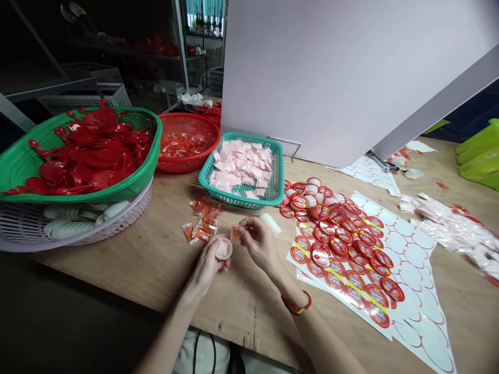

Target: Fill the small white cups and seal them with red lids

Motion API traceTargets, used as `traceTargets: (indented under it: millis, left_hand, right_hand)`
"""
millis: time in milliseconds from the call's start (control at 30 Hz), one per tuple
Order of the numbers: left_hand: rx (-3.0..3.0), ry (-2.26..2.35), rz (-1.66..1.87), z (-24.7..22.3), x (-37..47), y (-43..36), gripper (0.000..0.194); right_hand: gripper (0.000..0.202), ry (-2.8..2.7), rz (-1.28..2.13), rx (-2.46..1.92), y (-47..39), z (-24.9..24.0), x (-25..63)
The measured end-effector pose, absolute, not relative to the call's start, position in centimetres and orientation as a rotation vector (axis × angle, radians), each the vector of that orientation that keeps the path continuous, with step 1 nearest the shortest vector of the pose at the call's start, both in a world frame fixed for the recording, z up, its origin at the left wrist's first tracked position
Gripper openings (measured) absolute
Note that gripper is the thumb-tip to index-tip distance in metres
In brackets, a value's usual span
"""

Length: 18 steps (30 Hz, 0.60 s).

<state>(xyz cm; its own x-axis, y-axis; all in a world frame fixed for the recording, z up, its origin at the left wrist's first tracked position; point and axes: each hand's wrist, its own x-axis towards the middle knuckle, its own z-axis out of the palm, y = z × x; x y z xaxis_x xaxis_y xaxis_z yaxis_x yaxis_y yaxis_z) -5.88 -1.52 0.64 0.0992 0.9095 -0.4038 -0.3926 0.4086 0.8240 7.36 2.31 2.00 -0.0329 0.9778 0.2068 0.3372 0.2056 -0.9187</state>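
My left hand (209, 263) is wrapped round a small white cup (223, 249), tilted toward me, with a pale pink packet in its mouth. Between the thumb and fingers of my right hand (259, 243) is a small orange packet (235, 234), just right of the cup. Several more orange packets (205, 228) lie loose on the table behind my left hand. White cups (270, 224) rest on their side beyond my right hand. A teal basket (241, 201) of pale pink packets (244, 165) stands farther back.
Left, a green basket (154, 150) of red plastic pieces sits on a white basket (132, 210) with white cups. Behind is a red basket (189, 120) of orange packets. Round red lids (339, 246) cover printed sheets (421, 311) at right. A white panel (304, 78) rises behind.
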Motion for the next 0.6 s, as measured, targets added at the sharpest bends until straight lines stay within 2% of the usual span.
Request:
traceTargets:
  millis: [100,200,267,433,600]
  left_hand:
    - [0.589,1.053,1.046,0.1,-4.7,-1.2,0.038]
    - [0.595,1.016,1.042,0.0,-3.7,-1.1,0.043]
    - [0.608,0.978,1.050,0.2,-3.3,-1.1,0.046]
    - [0.680,0.995,1.040,0.6,-3.0,-1.4,0.039]
    - [0.740,1.103,1.024,0.6,-2.8,-1.7,0.039]
  right_hand:
    - [0.016,-1.256,0.942,-1.232,1.1,2.2,7.6]
    - [0.014,-1.219,0.996,-1.222,0.2,1.7,7.3]
    - [0.010,-1.342,0.944,-1.269,-0.4,1.3,7.1]
    - [0.016,-1.688,0.492,-1.355,-1.2,0.9,7.6]
    - [0.021,-2.038,0.427,-1.421,-2.1,2.6,7.9]
